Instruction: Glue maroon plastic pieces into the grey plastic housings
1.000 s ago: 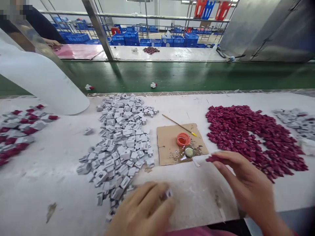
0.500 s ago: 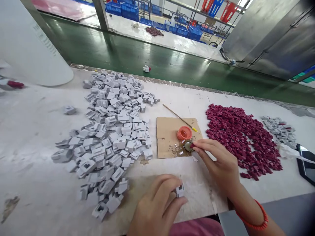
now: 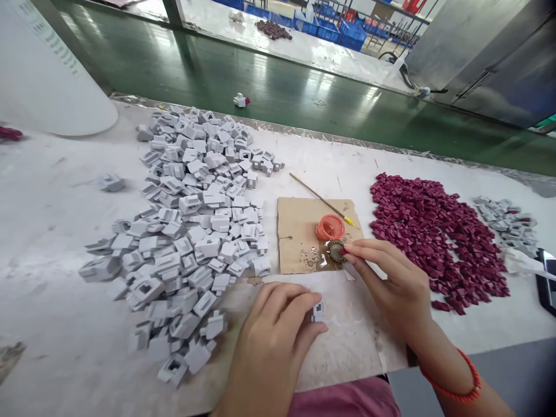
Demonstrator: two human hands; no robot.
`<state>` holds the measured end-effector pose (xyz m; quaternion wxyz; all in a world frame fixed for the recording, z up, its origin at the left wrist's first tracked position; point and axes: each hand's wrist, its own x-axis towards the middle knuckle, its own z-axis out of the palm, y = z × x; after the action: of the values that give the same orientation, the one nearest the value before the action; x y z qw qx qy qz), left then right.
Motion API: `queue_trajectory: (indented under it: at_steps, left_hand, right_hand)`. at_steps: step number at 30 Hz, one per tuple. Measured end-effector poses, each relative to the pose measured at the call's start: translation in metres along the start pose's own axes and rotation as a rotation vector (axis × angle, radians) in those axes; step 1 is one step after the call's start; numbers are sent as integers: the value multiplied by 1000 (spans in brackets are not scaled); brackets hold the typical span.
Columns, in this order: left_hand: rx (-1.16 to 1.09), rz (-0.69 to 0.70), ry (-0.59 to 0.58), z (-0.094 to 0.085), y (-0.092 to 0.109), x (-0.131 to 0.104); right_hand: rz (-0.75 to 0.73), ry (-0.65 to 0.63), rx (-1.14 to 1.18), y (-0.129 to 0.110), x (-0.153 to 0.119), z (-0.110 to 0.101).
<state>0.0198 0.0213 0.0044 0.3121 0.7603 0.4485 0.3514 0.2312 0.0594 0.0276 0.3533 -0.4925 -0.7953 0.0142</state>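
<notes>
Between the thumb and fingers of my left hand [image 3: 282, 330] is a grey plastic piece [image 3: 318, 311], held above the table's near part. My right hand [image 3: 391, 278] pinches a small dark red piece [image 3: 343, 251] at the edge of a bottle cap [image 3: 336, 252]. That cap lies on a cardboard square [image 3: 293, 223], wet around it, just below a red-orange cup [image 3: 330, 227]. A large heap of grey pieces [image 3: 195, 202] lies left of the cardboard. To the right of it spreads a pile of dark red pieces [image 3: 434, 231].
A thin stick with a yellow tip [image 3: 319, 197] crosses the cardboard's upper edge. Beyond the table runs a green conveyor belt [image 3: 295, 104] carrying one grey-and-red piece [image 3: 241, 100]. More grey pieces [image 3: 506, 223] and a dark device [image 3: 548, 278] are at right; a white container [image 3: 56, 69] stands upper left.
My left hand has moved slightly up with its grey piece. The right hand stays at the cap with the red piece. The belt piece has shifted left, and the camera view has tilted down a little.
</notes>
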Motion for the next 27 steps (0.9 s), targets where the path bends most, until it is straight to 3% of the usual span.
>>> queue_trajectory:
  at_steps: [6, 15, 19, 27]
  left_hand:
    - [-10, -17, 4, 0, 1, -1]
    - [-68, -40, 31, -1, 2, -1]
    - [-72, -36, 52, 0, 2, -1]
    - [-60, -29, 96, -1, 8, 3]
  right_hand:
    - [31, 2, 17, -5, -2, -5]
    - [200, -10, 440, -58, -34, 0]
    - [216, 3, 419, -59, -36, 7]
    - [108, -68, 311, -63, -25, 6]
